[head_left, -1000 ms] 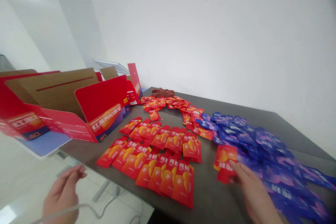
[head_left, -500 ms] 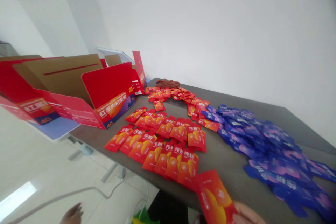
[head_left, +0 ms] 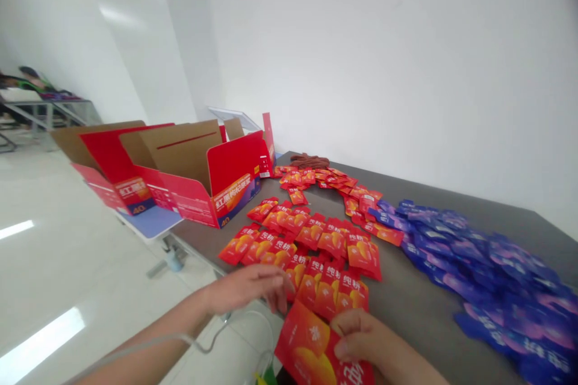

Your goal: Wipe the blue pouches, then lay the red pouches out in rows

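The dark grey surface (head_left: pixel 433 307) carries everything in view. At its far left end stand opened red-and-cardboard display boxes (head_left: pixel 230 177) with "40" printed on their panels. To the right lies a dense spread of blue-purple sachets (head_left: pixel 497 289). Red sachets (head_left: pixel 316 252) lie in loose rows at centre, curving towards a reddish cord bundle (head_left: pixel 316 161).

Change noted: the left hand (head_left: pixel 246 289) has moved in to the near edge. It is open, empty, and just beside the closest red sachets. The right hand (head_left: pixel 359 337) pinches one large red sachet (head_left: pixel 307 349) at the near edge, just below the rows. That sachet remains held, apart from the rows.
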Demonstrator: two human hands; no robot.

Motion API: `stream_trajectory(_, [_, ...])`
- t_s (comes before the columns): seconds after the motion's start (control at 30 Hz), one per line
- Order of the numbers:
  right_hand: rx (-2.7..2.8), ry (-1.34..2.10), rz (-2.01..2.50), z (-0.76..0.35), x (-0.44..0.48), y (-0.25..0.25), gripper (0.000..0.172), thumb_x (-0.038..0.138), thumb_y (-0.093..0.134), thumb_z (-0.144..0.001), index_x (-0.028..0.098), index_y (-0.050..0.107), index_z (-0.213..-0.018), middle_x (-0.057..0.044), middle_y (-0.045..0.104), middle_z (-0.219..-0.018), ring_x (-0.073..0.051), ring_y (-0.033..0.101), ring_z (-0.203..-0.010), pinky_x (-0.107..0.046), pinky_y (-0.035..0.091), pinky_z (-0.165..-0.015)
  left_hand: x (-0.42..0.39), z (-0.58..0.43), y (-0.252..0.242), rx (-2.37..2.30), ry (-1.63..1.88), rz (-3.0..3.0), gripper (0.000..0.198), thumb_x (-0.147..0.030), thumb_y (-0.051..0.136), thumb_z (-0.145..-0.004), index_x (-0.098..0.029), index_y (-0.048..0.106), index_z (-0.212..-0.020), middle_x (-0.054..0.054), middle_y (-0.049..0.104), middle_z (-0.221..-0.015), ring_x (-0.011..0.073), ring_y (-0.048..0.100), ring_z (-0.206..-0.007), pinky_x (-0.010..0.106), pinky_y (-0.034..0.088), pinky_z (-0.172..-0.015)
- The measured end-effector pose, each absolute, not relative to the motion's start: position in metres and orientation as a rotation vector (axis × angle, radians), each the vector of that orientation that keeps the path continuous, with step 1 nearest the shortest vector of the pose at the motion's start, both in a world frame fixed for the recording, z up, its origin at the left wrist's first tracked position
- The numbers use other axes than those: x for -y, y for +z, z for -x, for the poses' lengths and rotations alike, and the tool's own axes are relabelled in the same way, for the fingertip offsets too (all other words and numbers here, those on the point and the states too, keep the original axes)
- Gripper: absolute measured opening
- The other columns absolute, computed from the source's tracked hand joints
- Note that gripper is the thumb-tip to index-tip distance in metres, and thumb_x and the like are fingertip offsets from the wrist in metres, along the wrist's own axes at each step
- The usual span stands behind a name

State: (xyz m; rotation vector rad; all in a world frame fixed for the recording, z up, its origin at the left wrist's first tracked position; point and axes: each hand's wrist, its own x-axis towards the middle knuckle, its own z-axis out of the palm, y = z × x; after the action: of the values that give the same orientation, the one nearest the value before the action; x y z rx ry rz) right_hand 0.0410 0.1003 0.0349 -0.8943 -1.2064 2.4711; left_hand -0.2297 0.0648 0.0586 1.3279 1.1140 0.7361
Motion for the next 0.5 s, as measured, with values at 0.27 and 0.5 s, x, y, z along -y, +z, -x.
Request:
stream_trajectory(0.27, [1.148, 2.386, 0.758, -0.008, -0.113, 0.03, 0.046, 0.063, 0.067, -0.073, 0.019, 0.062, -0.066, 0.001, 0.06, -0.052, -0.009, 0.049, -0.043, -0.02, 0.034, -0.043, -0.046, 0.224, 0.046, -1.148, 0.874, -1.088, 0.034, -0.049, 0.07, -0.079, -0.016, 0.073, -0.084, 0.002, 0.072, -0.079, 0.0141, 0.06, -0.07, 0.025, 0.047, -0.07])
stream_trajectory(0.5, [1.613, 1.82, 0.783, -0.02, -0.107, 0.018, 0.048, 0.062, 0.053, -0.087, 0.019, 0.058, -0.068, 0.0, 0.06, -0.061, -0.011, 0.055, -0.056, -0.024, 0.043, -0.058, -0.034, 0.28, 0.04, -1.413, 1.671, -0.587, 0.027, -0.04, 0.072, -0.08, -0.015, 0.068, -0.088, 0.004, 0.073, -0.083, 0.0152, 0.066, -0.073, 0.023, 0.053, -0.069])
